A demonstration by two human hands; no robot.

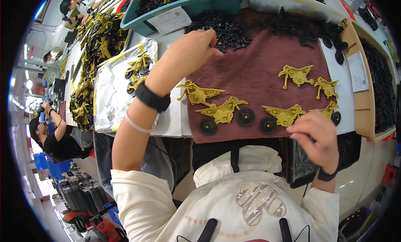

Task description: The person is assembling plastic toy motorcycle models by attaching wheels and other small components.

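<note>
My left hand [194,49] is at the near edge of a heap of small black plastic parts [223,31]. Its fingers are bent, with thumb and forefinger apart and nothing visible between them. My right hand [318,137] hovers at the cloth's front edge, fingers curled together; whatever they may hold is hidden. Beside it lie a yellow plastic motorbike body [284,115] and a black wheel [268,125]. Another yellow body [223,111] has a black wheel [208,126] at one end and a second wheel [245,116] at the other. More yellow bodies [296,75] lie on the maroon cloth [259,83].
A teal bin [138,22] of dark and yellow parts stands behind my left hand. At the right is a tan bin [363,112] of black parts, near loose black wheels [339,57]. Yellow pieces pile up [90,75] at left. Two co-workers [50,137] are farther left.
</note>
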